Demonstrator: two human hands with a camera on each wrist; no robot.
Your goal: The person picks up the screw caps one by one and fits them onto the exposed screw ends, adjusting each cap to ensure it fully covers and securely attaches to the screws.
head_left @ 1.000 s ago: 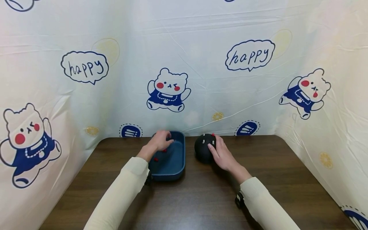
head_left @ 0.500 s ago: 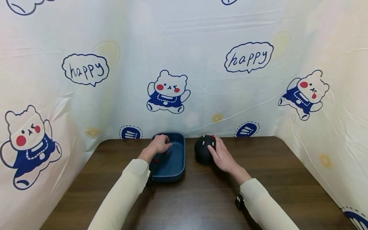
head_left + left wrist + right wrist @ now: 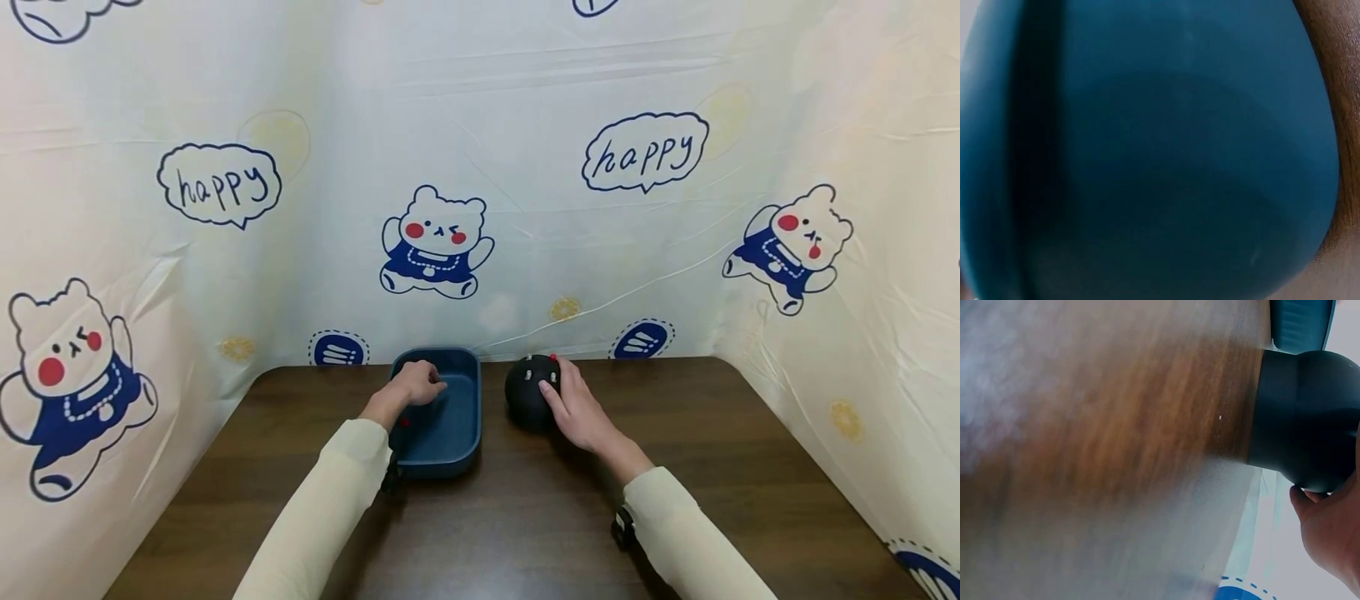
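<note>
My left hand (image 3: pixel 420 383) reaches into the blue tray (image 3: pixel 442 465), its fingers bent down toward the tray floor. The fingertips are hidden, so I cannot tell whether they pinch anything. A small red piece (image 3: pixel 405 422) lies in the tray near the left wrist. In the left wrist view the tray wall (image 3: pixel 1179 125) fills the frame. My right hand (image 3: pixel 581 408) holds the right side of a black ball-shaped object (image 3: pixel 525 400), thumb toward the front. Small grey pegs (image 3: pixel 528 375) and a red one (image 3: pixel 553 357) stick out of its top. The right wrist view shows its cylindrical base (image 3: pixel 1275 409).
A dark wooden table (image 3: pixel 487 533) bears the tray and the black object side by side near its back edge. Behind hangs a pale cloth (image 3: pixel 525 250) with printed bears. Black cameras sit at both sleeves, such as the right wrist camera (image 3: pixel 622 529).
My left hand has lowered further into the tray, over where a second red piece showed; that piece is now out of sight. The right hand keeps its hold on the black object.
</note>
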